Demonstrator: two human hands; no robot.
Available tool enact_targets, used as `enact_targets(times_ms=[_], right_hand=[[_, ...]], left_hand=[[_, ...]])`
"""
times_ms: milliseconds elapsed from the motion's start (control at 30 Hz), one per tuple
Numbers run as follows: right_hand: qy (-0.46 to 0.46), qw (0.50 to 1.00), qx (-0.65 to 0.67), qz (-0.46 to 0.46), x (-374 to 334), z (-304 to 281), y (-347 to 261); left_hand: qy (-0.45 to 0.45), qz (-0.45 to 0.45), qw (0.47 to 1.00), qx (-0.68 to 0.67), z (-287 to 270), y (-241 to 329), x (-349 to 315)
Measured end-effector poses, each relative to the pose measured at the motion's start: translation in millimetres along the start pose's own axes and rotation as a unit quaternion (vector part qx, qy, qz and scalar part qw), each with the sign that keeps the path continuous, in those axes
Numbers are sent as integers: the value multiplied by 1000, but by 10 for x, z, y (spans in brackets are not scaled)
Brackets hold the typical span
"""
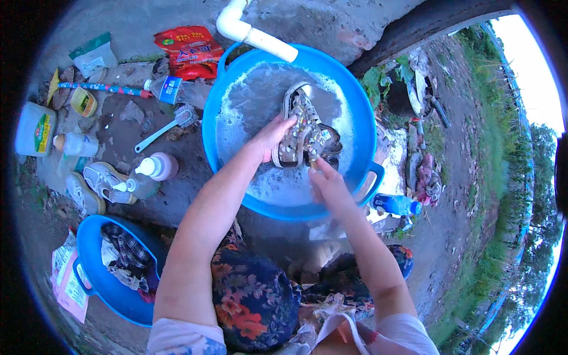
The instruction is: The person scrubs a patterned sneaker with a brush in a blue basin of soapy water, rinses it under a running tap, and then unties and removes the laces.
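Observation:
A big blue basin [355,112] of soapy water sits on the ground in front of me. Over its middle I hold a wet grey sneaker [299,127], toe pointing away. My left hand [273,137] grips the shoe's left side near the heel. My right hand [328,184] is closed at the near end of the shoe, pinching something small, probably its lace or a brush; I cannot tell which.
A white pipe [248,29] hangs over the basin's far rim. Left of it lie a scrub brush [165,127], several bottles [157,167], a red packet [189,50] and a pair of sneakers [92,183]. A smaller blue basin [89,248] with clothes stands near left. A blue bottle [396,204] lies right.

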State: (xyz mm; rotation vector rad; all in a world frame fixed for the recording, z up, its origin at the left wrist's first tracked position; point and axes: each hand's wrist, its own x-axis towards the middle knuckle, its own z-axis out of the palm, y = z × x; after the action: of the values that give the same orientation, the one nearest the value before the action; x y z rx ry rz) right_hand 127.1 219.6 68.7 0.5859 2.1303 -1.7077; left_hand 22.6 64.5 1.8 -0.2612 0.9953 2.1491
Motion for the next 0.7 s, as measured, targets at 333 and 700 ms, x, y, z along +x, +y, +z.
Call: enact_targets(times_ms=[333, 700], right_hand=[[11, 999, 43, -16, -108, 275, -129], [68, 977, -44, -199, 274, 245, 71]], left_hand=[[-21, 56, 995, -77, 43, -22, -70], [-17, -68, 994, -89, 82, -40, 1]])
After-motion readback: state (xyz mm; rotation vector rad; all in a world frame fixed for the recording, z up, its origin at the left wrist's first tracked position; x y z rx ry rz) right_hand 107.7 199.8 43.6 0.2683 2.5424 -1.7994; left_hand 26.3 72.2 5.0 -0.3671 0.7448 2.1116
